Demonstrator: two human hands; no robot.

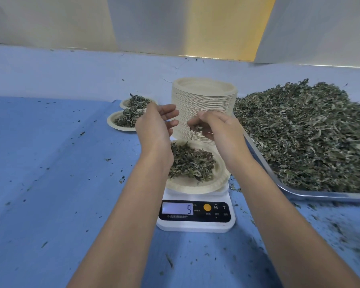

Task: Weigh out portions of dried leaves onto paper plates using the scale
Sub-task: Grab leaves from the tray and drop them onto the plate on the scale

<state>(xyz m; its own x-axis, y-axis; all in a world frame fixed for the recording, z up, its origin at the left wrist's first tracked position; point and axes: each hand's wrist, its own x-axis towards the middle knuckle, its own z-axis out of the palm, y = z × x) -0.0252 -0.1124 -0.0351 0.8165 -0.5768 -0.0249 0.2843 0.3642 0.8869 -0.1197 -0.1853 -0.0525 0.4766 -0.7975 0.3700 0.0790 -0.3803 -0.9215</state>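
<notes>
Weighing the third visible portion, judged unfinished. On the blue-covered table (50, 183), a metal tray (299, 194) toward the right edge carries a large heap of dried leaves (299, 132). A tall stack of paper plates (204, 100) stands just beside it, so much work appears to remain. The scale (195, 224) sits just left of the tray, its long axis running near-to-far, with the display (177, 208) facing the near edge and reading 9. The paper plate (195, 189) on it lies flat, open side up; being round, it has no long axis. Two filled plates (114, 124) rest toward the far left. Left hand (156, 123): fingers straight, holding nothing. Right hand (218, 129), above the plate: fingers curled, holding a pinch of leaves (195, 128).
</notes>
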